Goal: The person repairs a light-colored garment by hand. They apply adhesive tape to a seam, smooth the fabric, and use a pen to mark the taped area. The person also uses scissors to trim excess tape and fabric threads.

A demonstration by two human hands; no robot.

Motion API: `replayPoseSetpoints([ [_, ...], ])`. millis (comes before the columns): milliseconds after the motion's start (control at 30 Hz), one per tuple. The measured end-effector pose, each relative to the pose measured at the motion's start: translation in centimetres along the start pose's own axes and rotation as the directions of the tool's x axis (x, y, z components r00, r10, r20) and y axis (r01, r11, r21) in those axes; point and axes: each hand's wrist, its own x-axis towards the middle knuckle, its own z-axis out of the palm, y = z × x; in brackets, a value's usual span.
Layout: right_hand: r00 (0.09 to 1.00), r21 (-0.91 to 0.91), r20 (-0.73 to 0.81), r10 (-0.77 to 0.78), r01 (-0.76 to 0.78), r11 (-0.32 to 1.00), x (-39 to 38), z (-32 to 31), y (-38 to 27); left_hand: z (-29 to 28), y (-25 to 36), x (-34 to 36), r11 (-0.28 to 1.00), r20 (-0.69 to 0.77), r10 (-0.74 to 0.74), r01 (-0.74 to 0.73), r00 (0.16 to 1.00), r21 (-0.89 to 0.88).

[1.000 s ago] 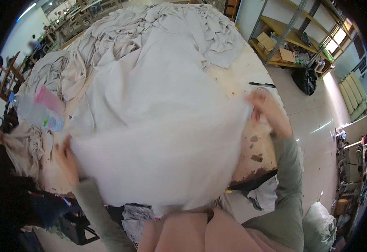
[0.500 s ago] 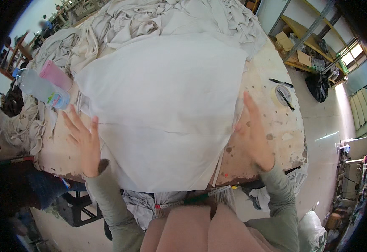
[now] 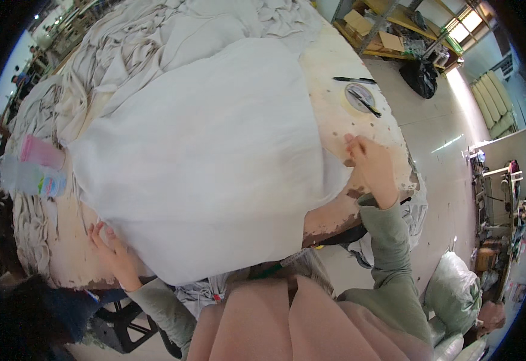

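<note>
The cloth [image 3: 203, 156] lies spread on the worktop [image 3: 329, 111] between the left hand [image 3: 115, 253], loosely bent at its lower left edge, and the right hand [image 3: 374, 167], curled at its right corner, and I cannot tell whether either of these hands grasps it.

The person wears a long-sleeved top [image 3: 392, 307] in muted grey-green. The left sleeve [image 3: 165, 310] is plain and lightly creased, ending in a cuff [image 3: 144, 287] at the wrist. The right sleeve [image 3: 389, 253] looks looser, bunching in soft wrinkles along the forearm, with a wide wrist opening. Across the front spreads a dusty-pink garment [image 3: 251, 325], plain and matt, falling in broad, rounded folds; a narrow dark slit parts two of them near its upper edge. The left hand [image 3: 115, 253] and right hand [image 3: 374, 165] are bare.
</note>
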Motion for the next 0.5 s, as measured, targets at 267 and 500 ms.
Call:
replayPoseSetpoints([
  [267, 0.956, 0.091, -0.148, -0.255, 0.27, 0.959, -0.8, -0.2, 3.5, 2.7, -1.4, 1.1, 0.961, 0.214, -0.141, 0.082, 0.967, 0.262],
  [500, 0.939, 0.084, -0.266, -0.219, 0.249, 0.965, 0.3, -0.2, 5.9, 4.0, -1.1, 0.9, 0.937, 0.128, -0.205, 0.156, 0.97, 0.313],
])
